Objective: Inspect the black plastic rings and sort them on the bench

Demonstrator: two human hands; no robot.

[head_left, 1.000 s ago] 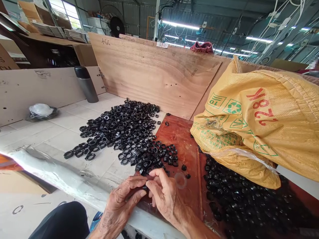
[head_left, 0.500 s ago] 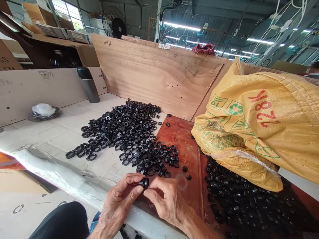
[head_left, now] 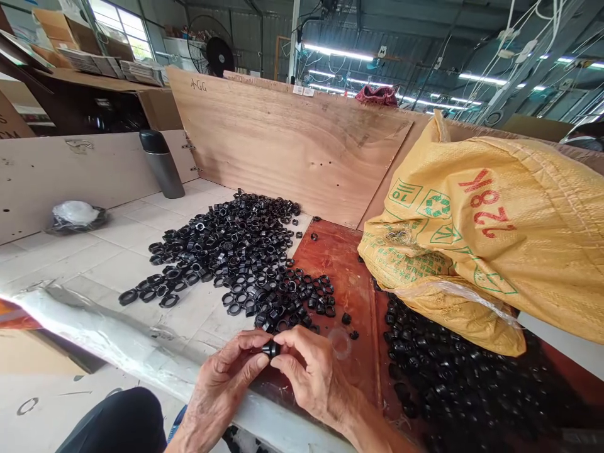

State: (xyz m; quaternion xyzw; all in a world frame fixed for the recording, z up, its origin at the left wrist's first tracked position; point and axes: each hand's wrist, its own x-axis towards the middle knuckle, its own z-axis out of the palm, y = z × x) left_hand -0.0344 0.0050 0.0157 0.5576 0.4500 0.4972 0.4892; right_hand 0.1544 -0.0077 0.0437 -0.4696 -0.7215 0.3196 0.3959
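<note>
Both my hands pinch one small black cap at the near edge of the bench.

From the head camera: my left hand (head_left: 226,384) and right hand (head_left: 311,371) meet fingertip to fingertip, each grip narrow and closed on the black cap (head_left: 270,348), held just above the reddish board (head_left: 349,277). Just beyond my fingers lies a heap of black rings (head_left: 231,251) spread over the white bench (head_left: 94,258). To the right a yellow sack (head_left: 495,233) leans over a second pile of black parts (head_left: 448,377). A dark flask (head_left: 160,162) stands at the back left.
</note>
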